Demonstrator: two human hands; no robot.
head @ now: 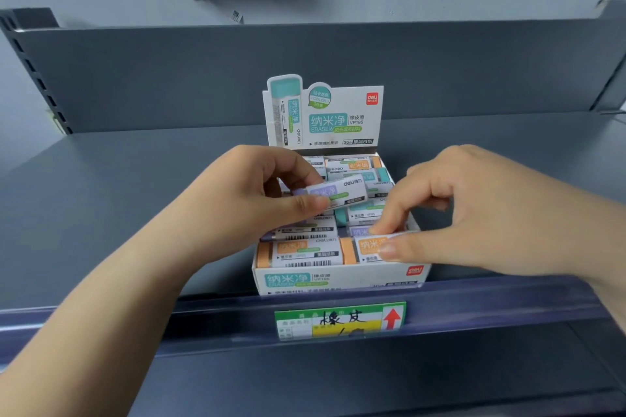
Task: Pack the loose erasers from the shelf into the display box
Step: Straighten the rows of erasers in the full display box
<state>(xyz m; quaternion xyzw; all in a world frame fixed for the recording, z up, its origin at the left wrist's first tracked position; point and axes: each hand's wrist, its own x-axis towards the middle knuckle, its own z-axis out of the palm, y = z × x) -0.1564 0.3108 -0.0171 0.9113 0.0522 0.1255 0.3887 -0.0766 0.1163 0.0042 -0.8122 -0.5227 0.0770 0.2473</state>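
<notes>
Head view: the left hand (257,193) pinches a purple eraser (333,193) by its paper sleeve above the middle of the display box (338,276), which stands at the shelf's (118,186) front edge. The right hand (474,213) pinches an orange eraser (371,245) at the box's front right corner. The erasers look light, firm and easy to grip across the sleeve. The hands hide the box's lower layers, and it is probably nearly full.

Centre frame: left hand (257,193) pinches a purple eraser (333,191) above the display box (338,278); right hand (474,210) pinches an orange eraser (371,245) at the box's front row.
</notes>
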